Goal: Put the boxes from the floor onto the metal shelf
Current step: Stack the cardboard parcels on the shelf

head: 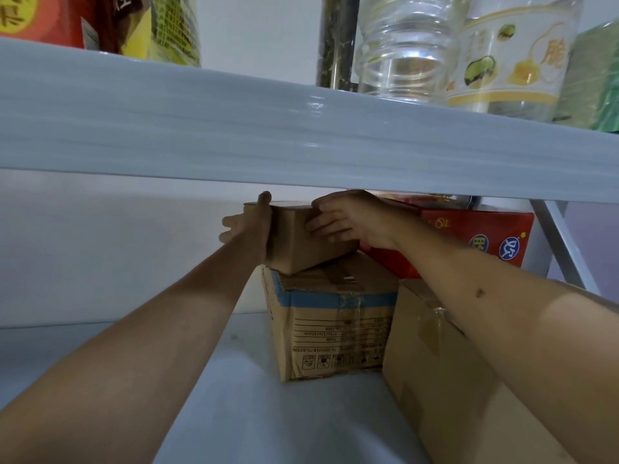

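Note:
A small plain cardboard box [301, 244] rests tilted on top of a blue-edged printed carton [330, 324] on the white metal shelf [268, 413]. My left hand [249, 226] presses flat against the small box's left side, thumb over its top edge. My right hand [348, 217] grips its right end, fingers curled on the front face. A larger brown carton [435, 363] stands in front to the right, under my right forearm. A red printed box [469, 239] sits behind on the right.
The upper shelf board [301, 135] crosses the view just above my hands, leaving little headroom. On it stand clear plastic bottles [408, 45], a labelled jar [516, 58] and colourful packets [140, 25]. A metal upright [562, 246] rises at the right.

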